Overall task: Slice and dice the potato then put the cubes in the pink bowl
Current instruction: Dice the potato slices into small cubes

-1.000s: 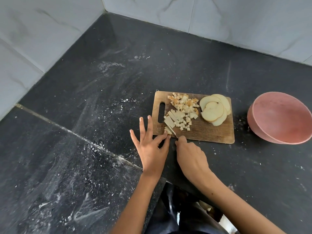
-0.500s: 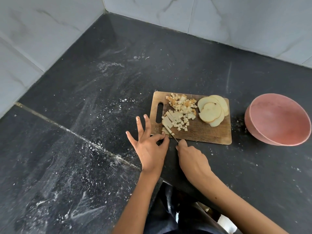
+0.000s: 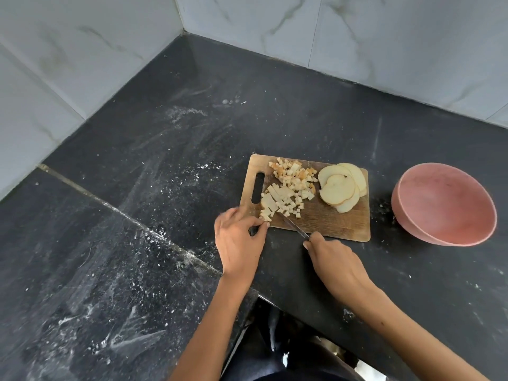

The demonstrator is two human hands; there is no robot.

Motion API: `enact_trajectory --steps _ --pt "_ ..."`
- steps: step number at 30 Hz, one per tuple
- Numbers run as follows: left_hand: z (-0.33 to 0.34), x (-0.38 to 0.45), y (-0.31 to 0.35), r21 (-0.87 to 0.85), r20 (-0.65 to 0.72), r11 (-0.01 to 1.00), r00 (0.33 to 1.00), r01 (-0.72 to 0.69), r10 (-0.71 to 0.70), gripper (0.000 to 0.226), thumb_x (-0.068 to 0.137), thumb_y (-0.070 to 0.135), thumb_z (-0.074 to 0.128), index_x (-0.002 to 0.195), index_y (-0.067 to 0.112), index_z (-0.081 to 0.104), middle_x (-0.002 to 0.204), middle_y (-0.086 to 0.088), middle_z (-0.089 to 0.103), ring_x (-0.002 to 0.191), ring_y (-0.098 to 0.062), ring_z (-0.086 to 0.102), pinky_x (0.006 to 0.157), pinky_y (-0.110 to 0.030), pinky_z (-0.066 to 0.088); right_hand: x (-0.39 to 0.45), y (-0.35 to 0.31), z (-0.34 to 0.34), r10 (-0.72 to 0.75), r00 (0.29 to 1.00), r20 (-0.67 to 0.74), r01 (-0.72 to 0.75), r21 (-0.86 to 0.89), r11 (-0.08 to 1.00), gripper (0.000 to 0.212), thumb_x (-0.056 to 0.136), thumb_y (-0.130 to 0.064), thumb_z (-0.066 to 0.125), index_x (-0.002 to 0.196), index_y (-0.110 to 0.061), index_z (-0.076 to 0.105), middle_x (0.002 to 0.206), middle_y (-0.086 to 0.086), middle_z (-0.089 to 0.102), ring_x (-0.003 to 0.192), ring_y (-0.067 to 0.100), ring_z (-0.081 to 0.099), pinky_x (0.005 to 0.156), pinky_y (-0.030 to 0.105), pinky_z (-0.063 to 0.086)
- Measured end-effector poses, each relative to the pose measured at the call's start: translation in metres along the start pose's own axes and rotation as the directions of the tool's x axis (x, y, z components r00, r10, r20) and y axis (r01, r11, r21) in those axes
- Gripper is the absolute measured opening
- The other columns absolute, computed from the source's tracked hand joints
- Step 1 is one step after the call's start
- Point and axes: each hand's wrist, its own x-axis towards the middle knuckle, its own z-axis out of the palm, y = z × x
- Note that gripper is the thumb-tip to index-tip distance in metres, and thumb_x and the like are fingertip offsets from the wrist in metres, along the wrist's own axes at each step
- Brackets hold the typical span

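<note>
Here, the knife [image 3: 292, 227] is held by the right hand [image 3: 334, 264]; potato strips [image 3: 268, 206] are pinched by the left hand [image 3: 239, 243]. Cubes [image 3: 295, 178] and slices [image 3: 341, 187] are kept on the cutting board [image 3: 330, 221], on the bench [image 3: 165, 160] beside the pink bowl [image 3: 444, 204].

Bare counter [image 3: 382, 235] separates the cutting board [image 3: 330, 224] from the pink bowl [image 3: 445, 207]; walls [image 3: 384, 37] stand behind.

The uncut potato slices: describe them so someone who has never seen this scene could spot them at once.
On the black counter lies a wooden cutting board, with a pink bowl to its right. The uncut potato slices are fanned out overlapping at the board's far right corner. Unlike the small diced cubes to their left, they are broad, pale rounds.
</note>
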Motion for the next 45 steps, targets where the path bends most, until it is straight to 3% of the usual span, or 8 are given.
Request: enact_trajectory --steps 2,9,18,24,31,37,40,45 --pt "-0.007 0.004 0.004 -0.053 -0.015 0.999 1.0 -0.005 0.004 0.021 0.067 0.017 0.086 0.086 0.017 0.078 0.1 0.005 0.073 0.09 -0.015 0.055 0.075 -0.036 0.053 0.001 0.004 -0.004 -0.04 0.999 -0.008 0.04 0.031 0.999 0.029 0.104 -0.038 0.029 0.086 -0.017 0.038 0.078 0.001 0.051 0.071 0.024 0.048 0.063 0.035 0.037" --pt "-0.017 0.032 0.013 -0.268 0.329 0.924 0.927 0.273 -0.179 0.065 0.064 0.001 0.086 0.123 0.011 0.062 0.081 0.004 0.063 0.065 -0.005 0.058 0.07 -0.014 0.052 0.018 0.008 -0.02 -0.02 0.987 -0.159 0.048 0.176 0.983 0.029 0.098 -0.042 0.047 0.081 -0.019 0.045 0.075 -0.003 0.055 0.068 0.014 0.054 0.058 0.029 0.039" --pt "-0.009 0.051 0.018 -0.22 0.419 0.92 0.883 0.325 -0.212 0.053 0.062 -0.002 0.086 0.112 0.006 0.069 0.077 0.006 0.061 0.062 -0.002 0.056 0.062 -0.006 0.048 0.044 -0.004 -0.016 0.078 0.948 -0.31 0.03 0.329 0.944 0.027 0.086 -0.03 0.07 0.084 -0.023 0.045 0.081 -0.01 0.05 0.072 0.005 0.046 0.056 0.019 0.033" --pt "-0.007 0.054 0.017 -0.257 0.426 0.908 0.882 0.332 -0.202 0.052 0.06 -0.002 0.087 0.109 0.008 0.071 0.083 0.002 0.065 0.066 -0.001 0.058 0.062 -0.005 0.047 0.054 -0.008 -0.014 0.064 0.934 -0.352 0.097 0.423 0.901 0.033 0.083 -0.02 0.074 0.079 -0.026 0.042 0.083 -0.008 0.059 0.076 0.005 0.057 0.065 0.024 0.051" --pt "-0.009 0.047 0.01 -0.368 0.407 0.854 0.889 0.368 -0.208 0.047 0.063 -0.012 0.08 0.106 0.005 0.071 0.088 -0.004 0.068 0.07 0.001 0.064 0.064 -0.014 0.054 0.053 -0.001 -0.016 0.084 0.911 -0.403 0.128 0.472 0.872 0.032 0.084 -0.015 0.071 0.076 -0.026 0.042 0.085 -0.006 0.064 0.081 0.008 0.061 0.071 0.035 0.056" --pt "-0.01 0.056 0.012 -0.31 0.465 0.904 0.877 0.294 -0.126 0.084 0.062 -0.008 0.083 0.137 0.012 0.05 0.105 -0.004 0.057 0.077 -0.007 0.062 0.069 -0.018 0.055 0.053 0.0 -0.007 0.068 0.932 -0.355 0.122 0.486 0.865 0.032 0.076 -0.017 0.08 0.083 -0.022 0.049 0.082 -0.011 0.062 0.077 0.003 0.06 0.07 0.033 0.056" --pt "-0.01 0.068 0.016 -0.177 0.529 0.969 0.847 0.171 -0.053 0.079 0.061 -0.002 0.086 0.133 0.009 0.056 0.103 0.0 0.052 0.07 -0.002 0.056 0.063 -0.006 0.046 0.058 -0.003 -0.005 0.087 0.927 -0.365 0.116 0.5 0.858 0.035 0.076 -0.019 0.08 0.079 -0.024 0.046 0.081 -0.008 0.062 0.075 0.008 0.061 0.069 0.037 0.056" --pt "-0.011 0.073 0.019 -0.109 0.556 0.991 0.831 0.076 -0.002 0.07 0.064 0.005 0.086 0.128 0.012 0.06 0.101 0.002 0.05 0.075 -0.003 0.056 0.064 -0.004 0.042 0.064 -0.005 -0.003 0.109 0.917 -0.383 0.114 0.514 0.85 0.036 0.075 -0.023 0.08 0.08 -0.025 0.045 0.079 -0.005 0.063 0.075 0.011 0.062 0.068 0.038 0.056"
